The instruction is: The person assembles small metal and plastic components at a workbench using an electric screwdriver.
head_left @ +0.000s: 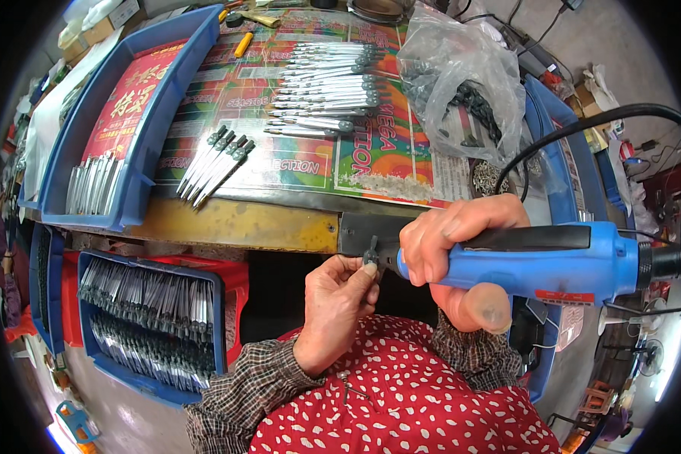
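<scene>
My left hand pinches a small dark plastic end piece between thumb and fingers, just off the table's front edge. Wrapped round a blue electric screwdriver, my right hand holds it level, its nose pointing left and close against the piece. Whether the bit touches is hidden. On the printed table cover lie a large row of slim silver rods with dark ends and a smaller bunch of rods nearer me. A clear plastic bag holds loose dark pieces, beside small metal screws.
At the left stands a blue tray with a red sheet and silver rods. Below, a blue crate is packed with dark-ended rods. A thick black cable arches at the right. A yellow-handled tool lies at the back.
</scene>
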Available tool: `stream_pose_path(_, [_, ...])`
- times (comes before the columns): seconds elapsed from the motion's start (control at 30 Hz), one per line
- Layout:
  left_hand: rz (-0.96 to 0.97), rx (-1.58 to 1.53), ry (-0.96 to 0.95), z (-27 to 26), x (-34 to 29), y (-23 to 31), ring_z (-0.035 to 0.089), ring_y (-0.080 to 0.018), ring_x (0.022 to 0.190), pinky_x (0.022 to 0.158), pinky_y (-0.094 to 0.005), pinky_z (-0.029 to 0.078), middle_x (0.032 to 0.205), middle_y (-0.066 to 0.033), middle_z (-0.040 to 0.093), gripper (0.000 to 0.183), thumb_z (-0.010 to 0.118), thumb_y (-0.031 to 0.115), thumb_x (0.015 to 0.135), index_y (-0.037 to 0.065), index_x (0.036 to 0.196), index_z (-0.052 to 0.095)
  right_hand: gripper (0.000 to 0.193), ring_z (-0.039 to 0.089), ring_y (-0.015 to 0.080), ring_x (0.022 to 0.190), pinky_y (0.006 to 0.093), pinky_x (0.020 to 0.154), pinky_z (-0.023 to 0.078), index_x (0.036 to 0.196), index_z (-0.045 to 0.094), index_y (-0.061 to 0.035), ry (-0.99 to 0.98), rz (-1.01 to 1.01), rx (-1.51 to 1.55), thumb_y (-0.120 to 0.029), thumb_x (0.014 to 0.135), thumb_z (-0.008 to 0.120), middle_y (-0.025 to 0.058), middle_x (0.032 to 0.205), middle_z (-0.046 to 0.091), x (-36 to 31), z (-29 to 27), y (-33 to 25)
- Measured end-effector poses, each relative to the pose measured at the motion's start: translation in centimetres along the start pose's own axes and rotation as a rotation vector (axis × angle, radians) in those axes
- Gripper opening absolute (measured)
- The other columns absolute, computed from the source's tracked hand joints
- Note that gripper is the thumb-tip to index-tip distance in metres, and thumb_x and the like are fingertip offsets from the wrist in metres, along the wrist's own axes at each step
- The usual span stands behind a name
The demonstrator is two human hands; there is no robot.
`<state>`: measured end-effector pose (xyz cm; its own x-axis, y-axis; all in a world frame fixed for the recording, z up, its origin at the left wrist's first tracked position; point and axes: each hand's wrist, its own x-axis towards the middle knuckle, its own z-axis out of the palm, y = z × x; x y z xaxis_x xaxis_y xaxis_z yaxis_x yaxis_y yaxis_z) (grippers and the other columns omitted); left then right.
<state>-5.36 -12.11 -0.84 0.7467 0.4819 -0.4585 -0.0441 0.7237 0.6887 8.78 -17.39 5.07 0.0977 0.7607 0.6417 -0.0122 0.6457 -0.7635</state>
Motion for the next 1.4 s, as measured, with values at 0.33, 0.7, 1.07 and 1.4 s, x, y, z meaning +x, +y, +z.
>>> stream_pose_path(0.33, [-0.007, 0.028, 0.019, -0.1, 0.0, 0.1, 0.048, -0.0048, 0.053, 0.043, -0.0162, 0.038, 0.066, -0.0012, 0.053, 0.01, 0.057, 0.008, 0.085, -0.001, 0.085, 0.052, 0.053, 0.05, 0.0155, 0.054, 0.0297, 0.05, 0.039, 0.099, 0.042, -0.0044, 0.07, -0.011, -0.069, -0.042, 0.073, 0.07, 0.0053, 0.066, 0.049, 0.8, 1.6, -1.2])
stream_pose_path(0.7, [-0.016, 0.017, 0.005, -0.2, 0.2, -0.1, 0.049, -0.0043, 0.052, 0.042, -0.0163, 0.037, 0.065, -0.0017, 0.054, 0.01, 0.058, 0.007, 0.084, -0.001, 0.085, 0.052, 0.073, 0.055, 0.0168, 0.07, 0.0294, 0.06, 0.046, 0.108, 0.049, -0.0021, 0.003, 0.032, 0.1, -0.015, 0.047, 0.088, 0.009, 0.076, 0.057, 0.5, 0.4, -0.7])
stream_pose_path(1.07, [-0.001, 0.068, 0.029, -0.1, 0.2, 0.1, 0.047, -0.0045, 0.049, 0.042, -0.0165, 0.036, 0.061, -0.0015, 0.053, 0.011, 0.058, 0.008, 0.084, -0.002, 0.084, 0.053, 0.058, 0.051, 0.016, 0.055, 0.0292, 0.049, 0.04, 0.099, 0.044, -0.004, 0.279, 0.18, -0.108, -0.043, 0.068, 0.074, 0.0059, 0.067, 0.051, 0.2, 2.9, -1.5])
stream_pose_path(1.4, [0.021, 0.044, -0.008, -0.3, 0.2, 0.2, 0.046, -0.0047, 0.05, 0.041, -0.0166, 0.034, 0.062, -0.0017, 0.052, 0.01, 0.057, 0.007, 0.084, -0.001, 0.082, 0.054, 0.056, 0.052, 0.0182, 0.053, 0.0308, 0.048, 0.041, 0.096, 0.047, -0.0031, 0.222, 0.031, -0.043, -0.042, 0.066, 0.075, 0.0067, 0.064, 0.052, 0.0, 2.1, -0.8])
